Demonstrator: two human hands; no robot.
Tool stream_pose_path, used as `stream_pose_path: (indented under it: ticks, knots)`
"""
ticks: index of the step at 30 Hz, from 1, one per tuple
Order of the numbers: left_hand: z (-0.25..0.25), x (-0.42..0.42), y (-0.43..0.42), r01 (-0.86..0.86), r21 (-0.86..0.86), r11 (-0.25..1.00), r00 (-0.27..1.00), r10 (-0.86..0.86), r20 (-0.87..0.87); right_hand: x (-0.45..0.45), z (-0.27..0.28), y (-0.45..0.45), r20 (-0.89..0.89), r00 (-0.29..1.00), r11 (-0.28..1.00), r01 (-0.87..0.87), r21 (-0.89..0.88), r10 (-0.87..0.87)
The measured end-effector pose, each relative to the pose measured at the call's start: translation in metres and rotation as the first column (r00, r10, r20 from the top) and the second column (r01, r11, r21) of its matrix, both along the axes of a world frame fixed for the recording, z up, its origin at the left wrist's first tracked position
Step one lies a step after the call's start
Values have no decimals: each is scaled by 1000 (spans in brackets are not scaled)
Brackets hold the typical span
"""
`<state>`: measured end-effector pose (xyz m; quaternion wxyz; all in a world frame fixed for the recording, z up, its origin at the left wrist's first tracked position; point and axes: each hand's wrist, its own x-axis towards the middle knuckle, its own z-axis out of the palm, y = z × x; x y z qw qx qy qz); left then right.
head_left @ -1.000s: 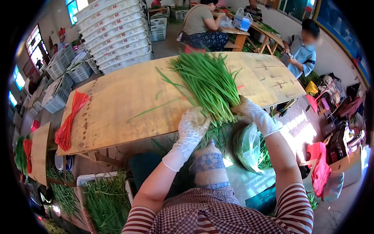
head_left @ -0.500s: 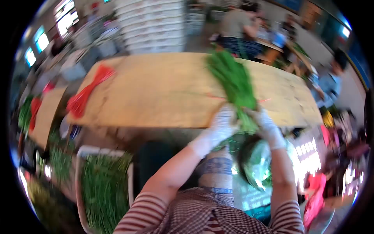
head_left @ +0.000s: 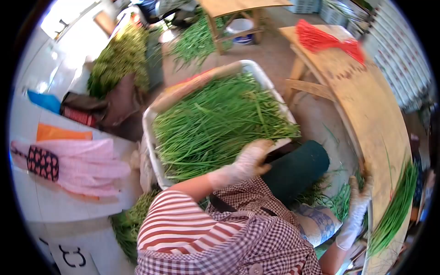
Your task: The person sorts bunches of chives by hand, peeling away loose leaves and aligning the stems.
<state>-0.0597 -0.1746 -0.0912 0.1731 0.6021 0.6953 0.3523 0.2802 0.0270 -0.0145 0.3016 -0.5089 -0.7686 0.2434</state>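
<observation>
Premises appear to be a produce-sorting workroom. Noted: a white crate (head_left: 257, 72) full of green stalks (head_left: 211, 126), a wooden worktable (head_left: 378, 103) bearing red strips (head_left: 326, 41), stacked white baskets (head_left: 398, 50), and greens (head_left: 195, 43) heaped on the floor (head_left: 272, 55).

Thin whitish gloves (head_left: 225, 178) run from the fingers past the wrists; farther back, a red-and-white striped sleeve (head_left: 178, 220) and checked apron (head_left: 215, 252).

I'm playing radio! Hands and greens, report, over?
Left hand by crate rim. Right hand open beside table. Greens in crate, bunch on table. Nothing visibly blocking.
</observation>
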Motion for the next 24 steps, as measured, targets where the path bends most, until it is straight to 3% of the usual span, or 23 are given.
stream_pose_path:
  ticks: [1,3,5,7,10,13,14,17,18,21,22,24]
  knots:
    - [-17,-31,-36,-139,73,988,980,148,-136,-46,10,-13,-65,978,980,-197,11,198]
    - [-28,-93,-109,-424,-52,904,879,398,-261,-97,11,-23,-92,948,940,-315,-128,305]
    - [-65,-155,-198,-686,87,722,627,648,-433,-135,5,-31,-122,921,899,-389,-204,371]
    - [-98,-210,-282,-847,-57,528,531,844,-82,-166,0,-38,-144,895,852,-446,-275,422]
    - [-46,-206,-296,-742,-389,547,670,577,-467,-202,-1,-51,-161,866,779,-497,-382,474]
    - [-74,-185,-280,-675,-662,326,732,185,-656,-221,-11,-52,-127,824,736,-553,-391,553]
    - [-101,-184,-289,-755,-549,359,624,137,-769,-225,-15,-51,-136,819,722,-559,-408,557]
    - [-136,-208,-295,-820,-546,171,572,248,-782,-235,-21,-49,-111,818,695,-544,-469,565]
    - [-123,-210,-287,-784,-612,108,609,327,-723,-238,-24,-49,-113,807,683,-558,-472,580]
    - [-103,-210,-282,-705,-693,152,704,262,-660,-248,-27,-49,-70,757,657,-606,-449,650]
    - [-82,-203,-277,-746,-613,258,665,310,-679,-257,-23,-53,-22,728,654,-628,-422,686]
    - [-60,-193,-270,-782,-535,318,620,314,-719,-273,-26,-59,-2,677,623,-678,-391,736]
